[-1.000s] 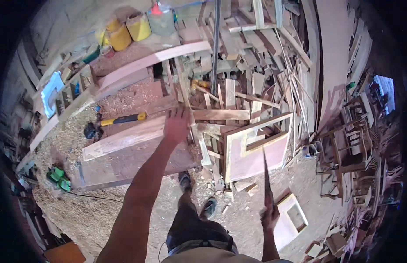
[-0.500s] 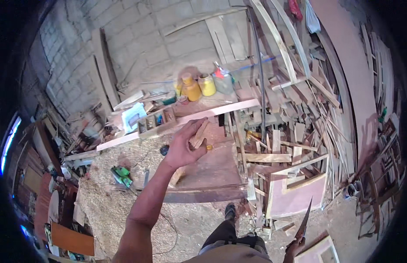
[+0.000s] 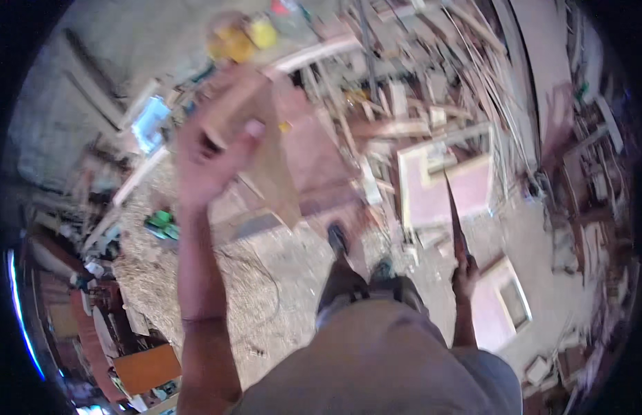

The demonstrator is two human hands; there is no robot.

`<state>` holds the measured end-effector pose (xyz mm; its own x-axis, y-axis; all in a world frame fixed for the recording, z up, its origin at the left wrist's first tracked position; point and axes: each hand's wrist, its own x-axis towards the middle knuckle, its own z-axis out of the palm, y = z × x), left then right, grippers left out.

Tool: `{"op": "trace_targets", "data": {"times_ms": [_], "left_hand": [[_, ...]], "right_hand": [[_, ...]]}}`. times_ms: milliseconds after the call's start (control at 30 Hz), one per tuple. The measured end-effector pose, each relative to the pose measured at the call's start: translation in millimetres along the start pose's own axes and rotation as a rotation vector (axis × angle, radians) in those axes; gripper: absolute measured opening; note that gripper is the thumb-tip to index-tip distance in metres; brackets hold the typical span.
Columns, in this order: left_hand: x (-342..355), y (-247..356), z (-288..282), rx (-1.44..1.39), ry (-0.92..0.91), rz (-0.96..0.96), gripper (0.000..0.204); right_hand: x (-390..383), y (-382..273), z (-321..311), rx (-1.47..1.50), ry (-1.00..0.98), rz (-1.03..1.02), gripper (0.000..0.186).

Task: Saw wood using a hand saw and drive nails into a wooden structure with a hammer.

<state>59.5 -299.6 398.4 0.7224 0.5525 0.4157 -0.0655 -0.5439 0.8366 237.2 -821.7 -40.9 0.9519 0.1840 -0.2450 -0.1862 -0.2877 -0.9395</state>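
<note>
The picture is blurred by motion. My left hand [image 3: 209, 158] is raised in front of me and grips a flat wooden board [image 3: 269, 149] that hangs down to the right of the hand. My right hand [image 3: 465, 271] hangs low at my side and holds a long thin dark pointed tool [image 3: 454, 207] that points up and away from me. Below me are my shorts and my two shoes [image 3: 338, 238] on the sawdust floor.
A workbench [image 3: 314, 52] with yellow containers [image 3: 245, 38] stands ahead. A heap of wooden slats and offcuts [image 3: 438, 76] fills the upper right. Pink framed panels [image 3: 445, 183] lie on the floor to the right. Boards and a green object [image 3: 160, 225] lie at left.
My left hand has lifted a wooden board off the bench and brought it up toward me. The view has swung and blurred. My right hand still holds the pointed tool.
</note>
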Motion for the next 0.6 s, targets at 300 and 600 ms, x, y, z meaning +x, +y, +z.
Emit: {"op": "trace_targets", "data": {"times_ms": [300, 600], "left_hand": [[-83.2, -144.1, 61.8, -0.149, -0.363, -0.343, 0.049], [-191.0, -382.7, 189.2, 0.137, -0.436, -0.367, 0.049]], "right_hand": [[-64.3, -8.9, -21.0, -0.118, 0.009, 0.184, 0.045], [-77.6, -11.7, -45.0, -0.243, -0.143, 0.186, 0.038]]}}
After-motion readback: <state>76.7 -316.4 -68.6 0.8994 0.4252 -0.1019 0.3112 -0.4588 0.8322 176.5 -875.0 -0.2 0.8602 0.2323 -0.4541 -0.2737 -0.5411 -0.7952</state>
